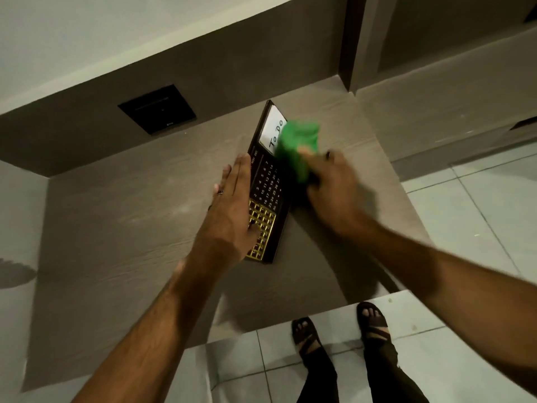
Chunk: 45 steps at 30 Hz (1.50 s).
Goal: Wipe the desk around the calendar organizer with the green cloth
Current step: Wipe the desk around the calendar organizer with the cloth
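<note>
Left hand (232, 205) flat on calendar organizer (266, 187); right hand (334, 193) clutches green cloth (296, 144).

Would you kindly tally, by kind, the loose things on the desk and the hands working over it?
Calendar organizer: 1
Green cloth: 1
Hands: 2, the left hand flat on the organizer's left edge, the right hand gripping the cloth
Total: 4

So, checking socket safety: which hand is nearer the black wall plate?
Left. The left hand lies flat below-right of the black wall plate; the right hand, holding the green cloth, is farther right.
</note>
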Each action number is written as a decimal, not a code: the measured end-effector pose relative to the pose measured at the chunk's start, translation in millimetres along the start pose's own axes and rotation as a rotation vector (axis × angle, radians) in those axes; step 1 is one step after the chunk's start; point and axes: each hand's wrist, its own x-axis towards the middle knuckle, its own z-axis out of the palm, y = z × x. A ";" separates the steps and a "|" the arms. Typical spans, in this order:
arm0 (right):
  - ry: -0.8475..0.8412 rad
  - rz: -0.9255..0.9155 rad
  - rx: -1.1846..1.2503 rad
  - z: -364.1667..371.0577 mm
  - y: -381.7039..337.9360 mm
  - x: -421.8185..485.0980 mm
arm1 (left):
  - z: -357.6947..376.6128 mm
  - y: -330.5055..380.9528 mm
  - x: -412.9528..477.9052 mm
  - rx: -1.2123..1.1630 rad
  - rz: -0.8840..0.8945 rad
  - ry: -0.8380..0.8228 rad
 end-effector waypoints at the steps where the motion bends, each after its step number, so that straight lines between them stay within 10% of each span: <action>1: -0.045 -0.100 0.039 -0.4 -7.5 -30.5 | 0.1 -0.8 0.5 -0.008 0.001 -0.001; 5: -0.196 -0.337 0.011 -9.7 9.9 -34.0 | -0.1 -1.0 -0.5 -0.024 0.008 0.002; 16: 0.021 0.119 -0.042 -6.9 12.7 20.2 | 0.8 1.7 0.7 0.007 0.016 0.015; 24: -0.402 -0.599 0.105 -24.3 -5.0 -105.6 | -1.9 4.7 2.5 0.000 -0.006 -0.021; 33: 0.011 -0.099 -0.005 -28.6 11.2 24.9 | 0.2 2.9 -0.1 -0.014 0.019 0.001; 41: -0.634 -0.535 0.247 -29.4 -25.3 -142.4 | -1.8 4.4 0.5 0.009 -0.002 -0.015; 45: -0.579 -0.275 0.480 -41.9 -25.0 -134.8 | -2.3 8.6 -0.2 0.018 -0.008 0.000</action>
